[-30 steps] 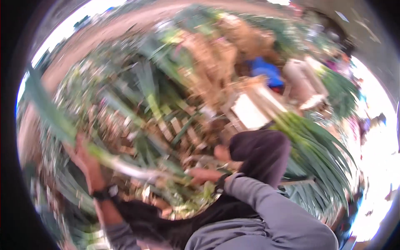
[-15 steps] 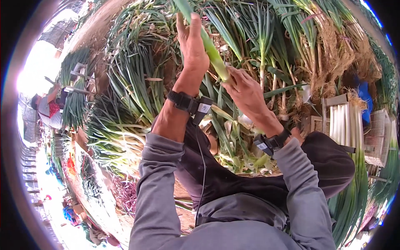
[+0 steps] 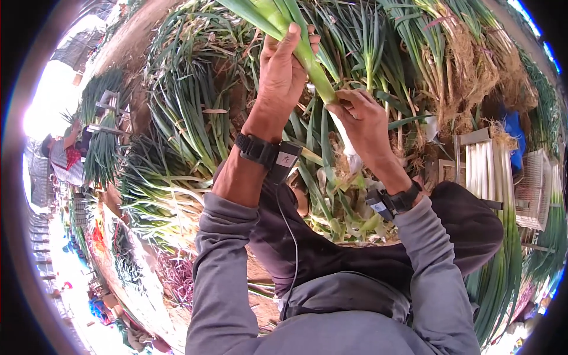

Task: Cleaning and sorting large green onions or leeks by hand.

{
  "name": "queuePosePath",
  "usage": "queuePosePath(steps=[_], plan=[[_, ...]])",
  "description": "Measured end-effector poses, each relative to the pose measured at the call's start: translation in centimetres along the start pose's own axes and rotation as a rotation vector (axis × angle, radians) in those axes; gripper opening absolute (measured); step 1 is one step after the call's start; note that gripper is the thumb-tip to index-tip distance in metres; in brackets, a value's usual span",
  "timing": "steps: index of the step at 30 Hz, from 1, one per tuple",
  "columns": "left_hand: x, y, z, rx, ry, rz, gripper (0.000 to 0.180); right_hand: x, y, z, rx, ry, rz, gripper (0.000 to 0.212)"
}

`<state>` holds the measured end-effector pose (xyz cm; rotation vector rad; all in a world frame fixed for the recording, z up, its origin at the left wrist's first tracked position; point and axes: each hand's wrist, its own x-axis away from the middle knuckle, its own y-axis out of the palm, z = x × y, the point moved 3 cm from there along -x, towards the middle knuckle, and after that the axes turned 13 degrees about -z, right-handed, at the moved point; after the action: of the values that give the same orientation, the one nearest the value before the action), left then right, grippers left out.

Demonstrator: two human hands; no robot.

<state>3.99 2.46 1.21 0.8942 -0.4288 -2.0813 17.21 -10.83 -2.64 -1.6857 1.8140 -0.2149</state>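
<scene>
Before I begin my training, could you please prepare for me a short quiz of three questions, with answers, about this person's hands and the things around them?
1. Multiple choice: what colour are the sleeves? A: red; B: grey; C: white.
2. True or false: the right hand is nearer the leafy end of the green stalk than the left hand.
3. Fill in: the bundle of thick white stalks lies on the person's ____ side.

Key: 1. B; 2. False; 3. right.

the left forearm [image 3: 238, 182] and right forearm [image 3: 390, 171] reach forward; the left hand [image 3: 281, 77] sits farther out, fingers [image 3: 315, 39] curled, thumb [image 3: 290, 38] raised; the right hand [image 3: 363, 125] turns inward, fingers bent in a pinch.
</scene>
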Motion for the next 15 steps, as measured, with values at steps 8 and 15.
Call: queuePosePath(steps=[8, 15], plan=[[0.4, 0.4, 0.3, 0.008, -0.008, -0.017, 0.029, -0.9, -0.2, 1.2, -0.385, 0.212, -0.214, 0.019], [0.3, 0.4, 0.5, -0.007, 0.011, 0.005, 0.02, 2.2, 0.9, -2.7, 0.37, -0.294, -0.111, 0.015]])
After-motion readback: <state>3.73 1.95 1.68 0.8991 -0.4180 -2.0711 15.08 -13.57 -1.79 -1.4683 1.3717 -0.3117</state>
